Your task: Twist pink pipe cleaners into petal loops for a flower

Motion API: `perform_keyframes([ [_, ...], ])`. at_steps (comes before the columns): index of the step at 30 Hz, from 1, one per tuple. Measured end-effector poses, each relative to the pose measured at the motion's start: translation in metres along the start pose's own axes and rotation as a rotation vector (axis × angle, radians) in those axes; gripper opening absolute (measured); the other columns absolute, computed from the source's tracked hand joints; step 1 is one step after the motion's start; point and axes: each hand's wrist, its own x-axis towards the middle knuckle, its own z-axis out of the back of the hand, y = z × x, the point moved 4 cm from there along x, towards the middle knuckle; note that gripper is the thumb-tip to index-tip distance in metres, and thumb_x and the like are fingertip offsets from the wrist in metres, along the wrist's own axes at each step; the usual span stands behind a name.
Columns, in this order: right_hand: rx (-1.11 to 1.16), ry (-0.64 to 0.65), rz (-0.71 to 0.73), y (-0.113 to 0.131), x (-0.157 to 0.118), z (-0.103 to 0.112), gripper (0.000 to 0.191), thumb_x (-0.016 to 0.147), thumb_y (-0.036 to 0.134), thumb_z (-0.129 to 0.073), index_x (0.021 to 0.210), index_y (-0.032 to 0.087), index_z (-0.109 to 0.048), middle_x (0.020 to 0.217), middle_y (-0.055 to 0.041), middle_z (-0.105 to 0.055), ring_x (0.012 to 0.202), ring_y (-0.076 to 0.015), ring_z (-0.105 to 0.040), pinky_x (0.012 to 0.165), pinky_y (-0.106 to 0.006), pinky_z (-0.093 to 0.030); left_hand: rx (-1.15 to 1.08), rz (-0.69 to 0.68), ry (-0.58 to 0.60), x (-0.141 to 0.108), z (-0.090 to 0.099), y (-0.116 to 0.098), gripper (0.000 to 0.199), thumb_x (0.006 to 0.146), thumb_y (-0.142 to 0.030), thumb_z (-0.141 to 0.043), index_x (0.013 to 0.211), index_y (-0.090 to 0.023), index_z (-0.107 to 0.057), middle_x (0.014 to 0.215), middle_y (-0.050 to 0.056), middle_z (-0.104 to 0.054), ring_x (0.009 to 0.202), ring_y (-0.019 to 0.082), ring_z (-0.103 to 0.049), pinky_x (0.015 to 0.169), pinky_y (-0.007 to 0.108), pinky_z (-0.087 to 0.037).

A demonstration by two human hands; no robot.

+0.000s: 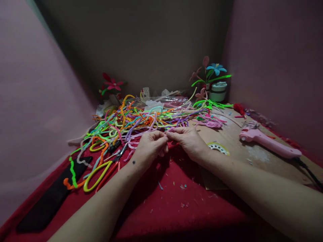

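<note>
Head | two hands [151, 144] [190, 139] | one pink piece [172, 129] (pinched) | one blue flower [216, 69]

pink piece [172, 129], red cloth [164, 208], multicoloured stems [141, 117]

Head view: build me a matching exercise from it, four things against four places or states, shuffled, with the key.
Things
1. Scissors
2. Corded pink tool
3. Right hand
4. Blue flower

Places or states
A. Just above the pale jar in the picture
B. Fingertips closed on a small pink piece
C. Showing a yellow handle loop, left of the left hand
D. Lying on the brown board

Pairs: 1-C, 2-D, 3-B, 4-A
</note>
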Motion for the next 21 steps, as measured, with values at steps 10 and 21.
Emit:
perform_keyframes([
  [10, -0.002, -0.120, 0.030, 0.008, 0.000, 0.004, 0.016, 0.067, 0.027, -0.066, 0.063, 0.011, -0.064, 0.056, 0.0010, -0.059, 0.054, -0.0081, -0.051, 0.057, -0.023, -0.041, 0.023, 0.000, 0.089, 0.004, 0.003, 0.000, 0.021, 0.073, -0.028, -0.061, 0.060, -0.012, -0.059, 0.051, -0.001, -0.056, 0.046, 0.007, -0.048, 0.049, 0.019, -0.037],
  [21, 0.057, -0.133, -0.082, 0.003, 0.002, 0.004, 0.012, 0.074, 0.024, -0.058, 0.075, 0.013, -0.062, 0.059, -0.0011, -0.062, 0.049, -0.0089, -0.055, 0.046, -0.020, -0.040, 0.099, -0.069, -0.033, 0.005, 0.015, -0.006, 0.022, 0.074, -0.032, -0.061, 0.065, -0.012, -0.059, 0.051, -0.002, -0.055, 0.044, 0.007, -0.046, 0.047, 0.020, -0.035],
])
